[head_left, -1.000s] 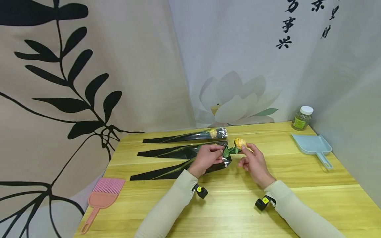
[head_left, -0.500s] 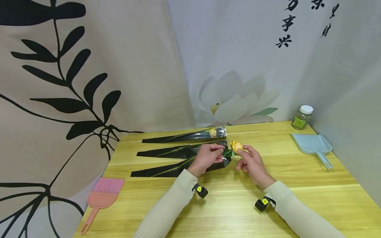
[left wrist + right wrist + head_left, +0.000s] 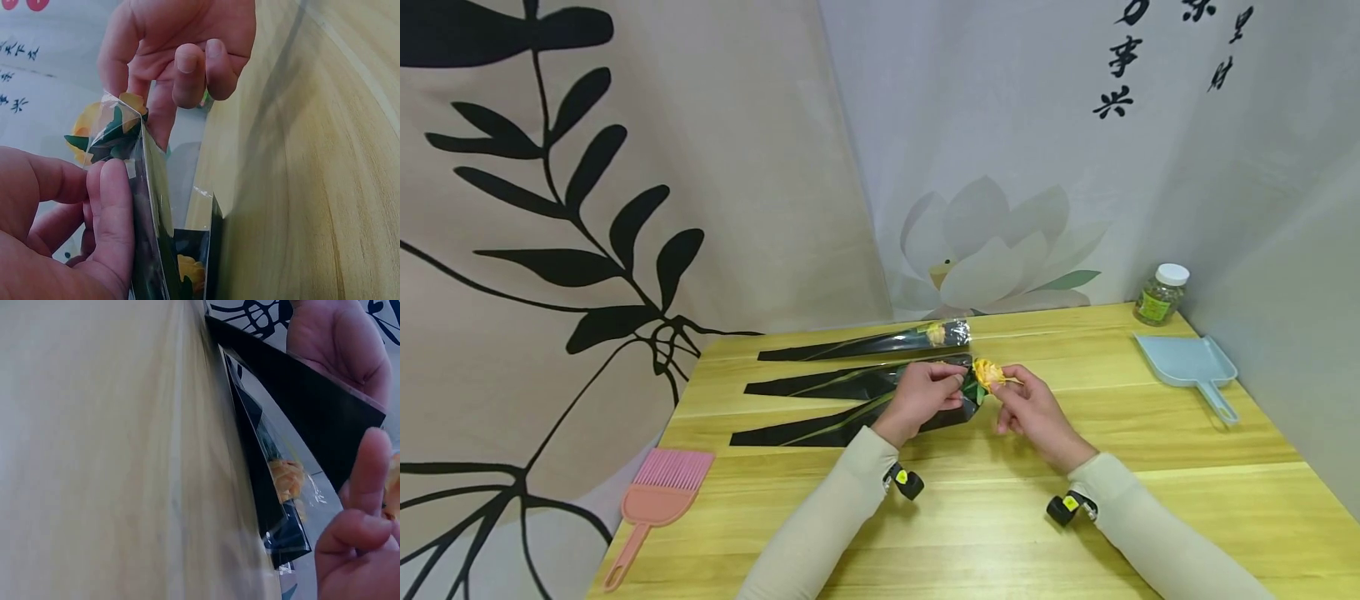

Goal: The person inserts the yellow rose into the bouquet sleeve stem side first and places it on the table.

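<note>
A yellow artificial rose (image 3: 988,372) with green leaves sits at the mouth of the nearest black-and-clear flower sleeve (image 3: 820,437). My left hand (image 3: 921,400) pinches that sleeve close to its wide end; in the left wrist view thumb and fingers meet at its clear film. From the right, my right hand (image 3: 1033,414) pinches the rose by its head. Leaves of the rose (image 3: 80,128) show behind the film in the left wrist view. The right wrist view has the held sleeve (image 3: 312,412) raised and tilted, with the rose half out of frame.
Beyond lie two more sleeves, the middle (image 3: 820,383) and far one (image 3: 865,343); yellow flowers show inside. A pink brush (image 3: 658,504) rests at left. A blue dustpan (image 3: 1187,364) and a white-lidded jar (image 3: 1161,296) stand right. A fabric backdrop closes off the table's back.
The rose has moved left and slightly down, its leaves now inside the sleeve's mouth. My right hand has shifted left with it; the left hand has stayed in place.
</note>
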The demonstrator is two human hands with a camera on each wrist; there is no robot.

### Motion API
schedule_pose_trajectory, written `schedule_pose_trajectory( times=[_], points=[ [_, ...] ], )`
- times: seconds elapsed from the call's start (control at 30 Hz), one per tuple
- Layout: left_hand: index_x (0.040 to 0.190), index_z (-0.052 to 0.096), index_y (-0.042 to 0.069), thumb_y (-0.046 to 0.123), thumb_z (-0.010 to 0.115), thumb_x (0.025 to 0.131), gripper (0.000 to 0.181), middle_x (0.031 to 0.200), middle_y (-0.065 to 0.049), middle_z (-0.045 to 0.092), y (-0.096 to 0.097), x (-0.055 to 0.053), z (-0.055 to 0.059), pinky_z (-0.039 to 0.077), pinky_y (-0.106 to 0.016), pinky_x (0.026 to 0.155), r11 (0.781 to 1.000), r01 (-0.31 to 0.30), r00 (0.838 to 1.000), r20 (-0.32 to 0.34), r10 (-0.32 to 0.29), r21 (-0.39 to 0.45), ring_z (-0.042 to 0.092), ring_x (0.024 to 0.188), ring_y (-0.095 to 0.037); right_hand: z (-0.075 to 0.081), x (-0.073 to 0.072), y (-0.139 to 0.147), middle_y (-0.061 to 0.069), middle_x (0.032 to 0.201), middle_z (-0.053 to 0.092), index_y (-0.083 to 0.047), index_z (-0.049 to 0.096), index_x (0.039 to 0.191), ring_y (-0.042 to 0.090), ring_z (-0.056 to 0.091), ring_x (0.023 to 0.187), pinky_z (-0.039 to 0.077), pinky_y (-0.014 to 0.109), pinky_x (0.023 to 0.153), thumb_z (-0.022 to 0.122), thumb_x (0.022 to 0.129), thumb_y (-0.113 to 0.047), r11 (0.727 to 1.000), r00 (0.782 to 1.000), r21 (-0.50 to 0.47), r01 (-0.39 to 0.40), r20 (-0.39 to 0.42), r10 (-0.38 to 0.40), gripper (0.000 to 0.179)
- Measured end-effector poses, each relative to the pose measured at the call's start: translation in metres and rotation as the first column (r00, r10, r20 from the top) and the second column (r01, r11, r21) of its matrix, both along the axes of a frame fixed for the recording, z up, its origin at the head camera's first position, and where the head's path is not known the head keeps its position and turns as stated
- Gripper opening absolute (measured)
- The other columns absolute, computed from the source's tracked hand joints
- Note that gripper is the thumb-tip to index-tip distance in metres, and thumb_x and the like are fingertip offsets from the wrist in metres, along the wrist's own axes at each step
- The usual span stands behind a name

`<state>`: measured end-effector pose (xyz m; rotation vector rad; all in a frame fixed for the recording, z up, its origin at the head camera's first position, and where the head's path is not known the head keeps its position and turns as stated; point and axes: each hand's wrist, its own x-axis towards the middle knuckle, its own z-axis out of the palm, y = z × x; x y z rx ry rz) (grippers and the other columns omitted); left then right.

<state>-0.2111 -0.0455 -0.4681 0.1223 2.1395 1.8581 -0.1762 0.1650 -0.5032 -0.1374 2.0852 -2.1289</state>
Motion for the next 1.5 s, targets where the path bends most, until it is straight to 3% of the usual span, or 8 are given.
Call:
schedule_pose_trajectory(
  times=[0.3,0.57,0.73,0.93,1.13,1.27,1.37,1.5],
  points=[
    [0.12,0.08,0.005,0.009,0.067,0.103,0.022,0.107,-0.009,0.077,0.001,-0.001,0.0,0.066,-0.027,0.074,1.0,0.0,1.0,-0.006,0.0,0.0,0.073,0.072,-0.009,0.002,-0.005,0.007,0.027,0.094,0.069,-0.004,0.052,0.127,0.015,0.054,0.048,0.05,0.032,0.045,0.06,0.11,-0.025,0.975,0.991,0.199,-0.099,-0.068,0.115,0.028],
    [0.121,0.08,0.005,0.009,0.066,0.104,0.022,0.109,-0.01,0.078,0.001,-0.002,-0.003,0.066,-0.026,0.075,1.0,0.014,1.0,-0.005,-0.014,0.013,0.074,0.073,-0.008,0.005,-0.006,0.008,0.018,0.115,0.074,-0.007,0.06,0.12,0.032,0.063,0.052,0.057,0.038,0.05,0.065,0.107,-0.021,0.914,0.973,0.372,-0.16,-0.099,0.21,0.02],
    [0.121,0.079,0.005,0.008,0.065,0.104,0.023,0.107,-0.009,0.078,0.0,-0.002,-0.002,0.066,-0.026,0.075,1.0,0.021,1.0,0.0,-0.021,0.019,0.073,0.074,-0.008,0.009,-0.005,0.006,0.014,0.108,0.074,-0.008,0.064,0.124,0.034,0.064,0.053,0.058,0.04,0.049,0.067,0.106,-0.021,0.896,0.976,0.424,-0.132,-0.102,0.192,0.022],
    [0.124,0.079,0.006,0.009,0.065,0.104,0.024,0.097,-0.008,0.076,-0.001,-0.002,0.001,0.066,-0.027,0.076,0.999,0.023,1.0,0.008,-0.024,0.032,0.073,0.075,-0.009,0.016,-0.005,0.009,0.02,0.108,0.076,-0.013,0.057,0.144,0.029,0.06,0.051,0.056,0.038,0.05,0.069,0.105,-0.033,0.922,0.987,0.377,-0.092,-0.088,0.135,0.045],
    [0.123,0.079,0.007,0.01,0.066,0.105,0.023,0.102,-0.008,0.077,-0.001,-0.001,0.001,0.066,-0.028,0.076,0.999,0.025,1.0,0.015,-0.025,0.033,0.074,0.075,-0.009,0.013,-0.007,0.009,0.015,0.102,0.076,-0.017,0.07,0.133,0.035,0.062,0.055,0.055,0.041,0.046,0.07,0.104,-0.039,0.922,0.984,0.388,-0.005,-0.161,0.073,0.037],
    [0.126,0.077,0.003,0.01,0.066,0.105,0.025,0.106,-0.009,0.078,0.0,-0.001,0.001,0.066,-0.027,0.076,0.999,0.029,1.0,0.007,-0.029,0.034,0.073,0.075,-0.008,0.01,-0.007,0.008,0.01,0.102,0.077,-0.016,0.077,0.123,0.027,0.07,0.078,0.059,0.029,0.061,0.074,0.101,-0.037,0.914,0.976,0.401,0.06,-0.215,0.031,0.03],
    [0.129,0.075,-0.001,0.01,0.065,0.105,0.028,0.105,-0.01,0.078,0.0,-0.001,0.002,0.066,-0.027,0.076,0.998,0.036,0.999,0.004,-0.036,0.042,0.073,0.076,-0.008,0.008,-0.008,0.006,0.009,0.106,0.078,-0.014,0.079,0.116,0.027,0.071,0.088,0.059,0.025,0.07,0.077,0.1,-0.034,0.916,0.976,0.395,0.07,-0.216,0.018,0.027],
    [0.13,0.074,-0.002,0.01,0.065,0.105,0.028,0.105,-0.01,0.078,0.0,0.0,0.002,0.066,-0.027,0.078,0.998,0.043,0.999,0.003,-0.043,0.05,0.073,0.077,-0.008,0.008,-0.008,0.002,0.011,0.112,0.078,-0.012,0.081,0.114,0.034,0.072,0.082,0.056,0.027,0.061,0.078,0.098,-0.032,0.924,0.985,0.38,0.046,-0.174,0.022,0.026]
  ],
)
